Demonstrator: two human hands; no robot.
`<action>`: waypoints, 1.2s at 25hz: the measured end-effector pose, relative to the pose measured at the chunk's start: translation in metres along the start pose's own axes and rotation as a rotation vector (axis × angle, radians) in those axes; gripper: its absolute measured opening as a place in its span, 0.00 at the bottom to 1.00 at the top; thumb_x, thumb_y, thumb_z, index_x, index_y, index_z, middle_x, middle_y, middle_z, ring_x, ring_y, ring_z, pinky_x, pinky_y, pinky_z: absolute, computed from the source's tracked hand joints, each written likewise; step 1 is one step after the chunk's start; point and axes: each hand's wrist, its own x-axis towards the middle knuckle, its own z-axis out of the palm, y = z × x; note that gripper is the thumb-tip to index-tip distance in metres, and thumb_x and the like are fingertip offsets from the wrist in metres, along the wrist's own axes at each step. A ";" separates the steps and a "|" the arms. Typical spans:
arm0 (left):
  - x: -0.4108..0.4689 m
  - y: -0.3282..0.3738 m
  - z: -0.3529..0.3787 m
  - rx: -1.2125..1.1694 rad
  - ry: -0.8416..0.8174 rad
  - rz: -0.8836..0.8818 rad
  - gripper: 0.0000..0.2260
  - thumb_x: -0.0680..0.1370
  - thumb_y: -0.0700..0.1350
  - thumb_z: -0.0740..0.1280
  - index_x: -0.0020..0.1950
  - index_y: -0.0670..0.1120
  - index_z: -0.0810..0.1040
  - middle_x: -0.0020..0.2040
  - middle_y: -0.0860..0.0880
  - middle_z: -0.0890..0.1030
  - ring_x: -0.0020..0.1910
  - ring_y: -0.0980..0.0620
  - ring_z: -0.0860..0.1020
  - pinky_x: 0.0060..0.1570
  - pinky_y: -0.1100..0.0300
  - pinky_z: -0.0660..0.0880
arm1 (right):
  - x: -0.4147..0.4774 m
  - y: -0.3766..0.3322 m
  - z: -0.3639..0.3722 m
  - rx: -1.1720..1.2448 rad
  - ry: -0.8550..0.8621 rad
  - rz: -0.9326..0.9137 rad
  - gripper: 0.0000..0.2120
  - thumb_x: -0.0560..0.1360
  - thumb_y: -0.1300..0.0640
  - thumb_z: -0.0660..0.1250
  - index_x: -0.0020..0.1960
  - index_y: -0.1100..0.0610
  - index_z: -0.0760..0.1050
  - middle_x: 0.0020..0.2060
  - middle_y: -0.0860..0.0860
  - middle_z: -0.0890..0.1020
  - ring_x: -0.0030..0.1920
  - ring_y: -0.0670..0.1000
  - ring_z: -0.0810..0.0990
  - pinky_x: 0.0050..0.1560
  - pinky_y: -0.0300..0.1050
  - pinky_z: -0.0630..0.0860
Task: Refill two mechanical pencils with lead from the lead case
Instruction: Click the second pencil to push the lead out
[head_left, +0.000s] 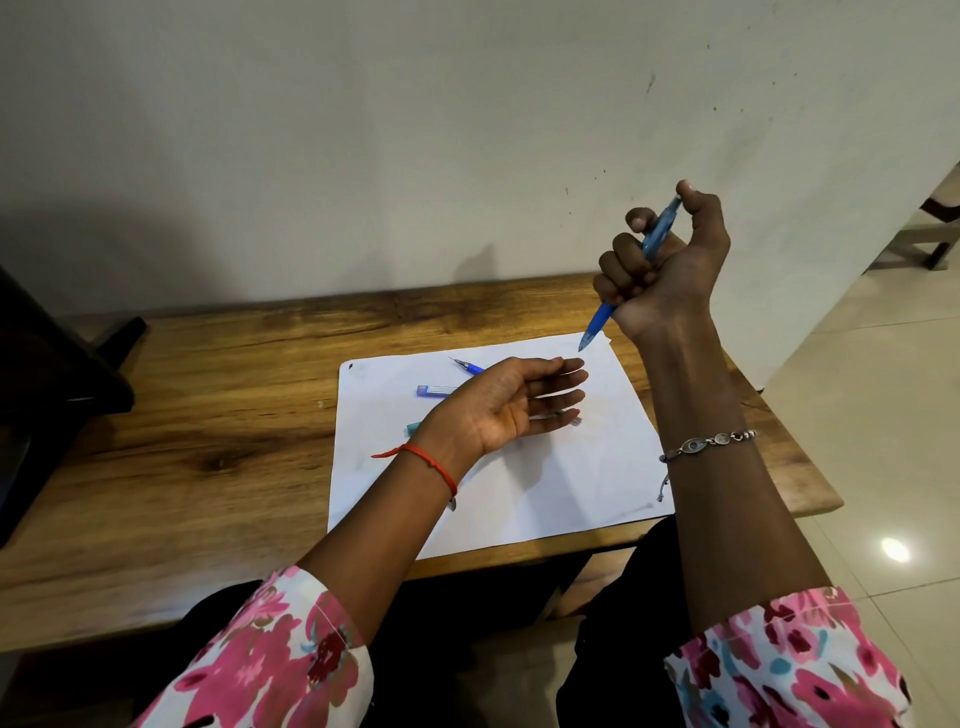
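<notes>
A wooden table (208, 415) with strong brown grain and a dark knot stands against a plain, off-white wall (415, 130) flecked with small marks; pale glossy floor tiles (883, 415) run along the right and catch a bright spot of light. A white sheet of paper (545, 493), smooth and rectangular, lies on the table's right half, its near edge close to the table's edge. A dark, bulky object (52, 364) sits at the far left. The right grip (660, 265) is raised above the table's far right corner, forearm upright, fingers curled tight round a blue mechanical pencil (602, 317) with the thumb pressed on its top end; the pencil slants, its translucent tip pointing down at the paper's far right corner. The left grip (509, 410) lies low over the middle of the paper, palm turned up, fingers straight and close together, holding nothing; I cannot tell whether it touches the sheet. Past it on the paper lie a second pencil (470, 367) with a thin metal tip and, just beside it, the slim blue lead case (434, 389), both partly hidden by the hand. A teal end (413, 427) shows by the wrist. A red thread (431, 462) circles the left wrist, a beaded metal bracelet (711, 441) the right; both sleeves (270, 675) are floral pink on white.
</notes>
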 end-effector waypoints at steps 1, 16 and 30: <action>0.000 0.000 0.000 0.000 0.000 0.000 0.08 0.78 0.42 0.61 0.46 0.44 0.80 0.36 0.51 0.84 0.34 0.55 0.82 0.39 0.60 0.80 | 0.000 0.000 0.000 0.005 0.010 -0.005 0.22 0.75 0.43 0.53 0.29 0.55 0.66 0.17 0.46 0.57 0.20 0.46 0.53 0.26 0.38 0.49; 0.001 0.000 0.000 -0.006 0.011 -0.004 0.09 0.78 0.42 0.61 0.46 0.44 0.80 0.36 0.51 0.85 0.34 0.54 0.83 0.38 0.60 0.80 | -0.002 -0.002 0.005 -0.031 -0.012 -0.031 0.27 0.76 0.44 0.51 0.23 0.56 0.64 0.16 0.46 0.57 0.19 0.45 0.53 0.24 0.35 0.51; 0.000 -0.001 0.001 -0.005 0.008 -0.008 0.08 0.78 0.42 0.61 0.46 0.44 0.80 0.36 0.51 0.84 0.38 0.54 0.81 0.39 0.60 0.80 | -0.007 -0.004 0.011 -0.094 0.010 -0.057 0.25 0.76 0.46 0.49 0.24 0.56 0.58 0.17 0.47 0.55 0.20 0.46 0.51 0.25 0.34 0.51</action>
